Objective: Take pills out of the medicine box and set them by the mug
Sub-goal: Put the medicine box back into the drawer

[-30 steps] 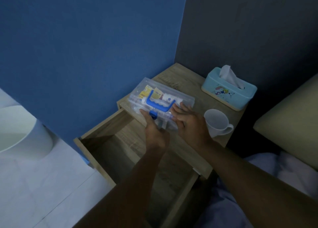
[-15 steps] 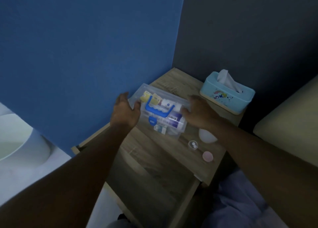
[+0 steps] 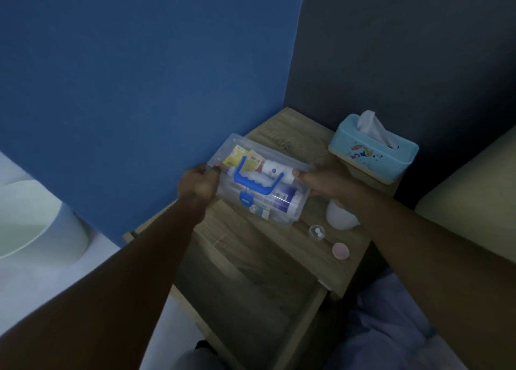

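- Where the two hands meet the clear medicine box point(image 3: 259, 185), we see it gripped at its short ends: the left hand point(image 3: 198, 186) clasps the end nearer the blue wall point(image 3: 139, 76), the right hand point(image 3: 324, 182) the end nearer the tissue box point(image 3: 372, 150). The box lies between the palms, lid shut, with its blue handle point(image 3: 252, 181) and blue latch point(image 3: 246, 200) facing the camera.
- We read the box as sitting over the back of the wooden nightstand point(image 3: 284, 246); whether its underside touches the top or is slightly raised we cannot tell in this dim view.
- Through the lid we make out yellow packets point(image 3: 237, 156), a white tube point(image 3: 275, 170) and a purple package point(image 3: 287, 206).
- The white mug point(image 3: 340, 216) stands just beside the box's right end, partly covered by the right wrist.
- In front of the mug we note a small clear round container point(image 3: 317, 232) holding two white pills point(image 3: 317, 231), and nearer still a pink round lid point(image 3: 340, 250), both resting on the top, apart from the box.
- The open drawer point(image 3: 251, 300) extends toward us below the top.
- Both forearms reach in from the lower corners; the left hand's fingers curl over the box's edge, and the right thumb lies on the lid.
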Tool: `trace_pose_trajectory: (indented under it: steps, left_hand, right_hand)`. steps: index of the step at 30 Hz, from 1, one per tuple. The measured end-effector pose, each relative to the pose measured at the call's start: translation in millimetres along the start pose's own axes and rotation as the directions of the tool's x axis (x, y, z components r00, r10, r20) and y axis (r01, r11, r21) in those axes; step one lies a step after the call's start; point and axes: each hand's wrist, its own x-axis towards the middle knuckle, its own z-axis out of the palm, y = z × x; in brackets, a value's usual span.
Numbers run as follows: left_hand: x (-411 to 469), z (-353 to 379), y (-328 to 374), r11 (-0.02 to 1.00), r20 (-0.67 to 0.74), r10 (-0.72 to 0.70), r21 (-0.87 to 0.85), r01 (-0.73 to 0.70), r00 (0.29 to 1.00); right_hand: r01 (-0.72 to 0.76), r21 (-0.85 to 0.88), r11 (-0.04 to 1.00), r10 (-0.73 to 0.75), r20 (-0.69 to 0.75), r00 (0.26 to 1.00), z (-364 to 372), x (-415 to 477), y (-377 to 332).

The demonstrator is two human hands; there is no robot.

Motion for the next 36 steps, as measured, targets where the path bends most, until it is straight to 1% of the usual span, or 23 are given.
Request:
trace_pose_trajectory:
  steps: [3,5,8,11,13,16,21,24,26,31,34,36]
  left_hand:
    - [-11,-17,5,1.000,-0.060,-0.011,-0.014,0.010,0.998]
    - [-18,-29,7,1.000,-0.111,0.009,-0.018,-0.011,0.994]
    - [-34,-48,7,1.000,-0.165,0.025,0.023,-0.021,0.986]
    - [-48,-66,4,0.994,-0.190,-0.001,0.103,0.021,0.982]
    - [-54,-76,-4,0.990,-0.198,-0.028,0.131,0.055,0.980]
    - [-62,-82,-21,0.982,-0.177,-0.076,0.155,0.104,0.981]
    - [-73,-69,-55,0.959,-0.108,-0.077,0.265,0.103,0.991]
    - [-71,-57,-80,0.960,-0.052,-0.162,0.224,0.169,0.985]
    - [-67,-50,-94,0.955,-0.034,-0.189,0.225,0.192,0.981]
    - [-54,-31,-112,0.932,-0.057,-0.247,0.258,0.253,0.967]
    - [-46,-24,-117,0.925,-0.094,-0.293,0.224,0.307,0.951]
    - [-42,-20,-121,0.924,-0.097,-0.297,0.224,0.311,0.950]
  right_hand:
    - [0.065,0.016,0.998,-0.066,0.028,0.997,3,-31,3]
    - [0.096,0.062,0.993,-0.098,0.033,0.995,8,-54,5]
    - [0.097,0.119,0.988,-0.103,0.042,0.994,26,-85,8]
    - [0.057,0.213,0.976,-0.069,0.051,0.996,49,-105,20]
    - [0.065,0.210,0.976,-0.080,0.061,0.995,63,-116,33]
    - [0.076,0.252,0.965,-0.097,0.072,0.993,82,-129,56]
    - [0.052,0.155,0.987,-0.052,0.001,0.999,115,-131,96]
    - [0.012,0.160,0.987,-0.013,0.003,1.000,126,-130,118]
    - [-0.026,0.156,0.987,0.024,0.015,1.000,134,-127,130]
    - [-0.069,0.097,0.993,0.071,-0.017,0.997,154,-113,146]
    - [-0.087,0.066,0.994,0.088,-0.011,0.996,163,-106,150]
    - [-0.083,0.049,0.995,0.084,-0.013,0.996,168,-103,153]
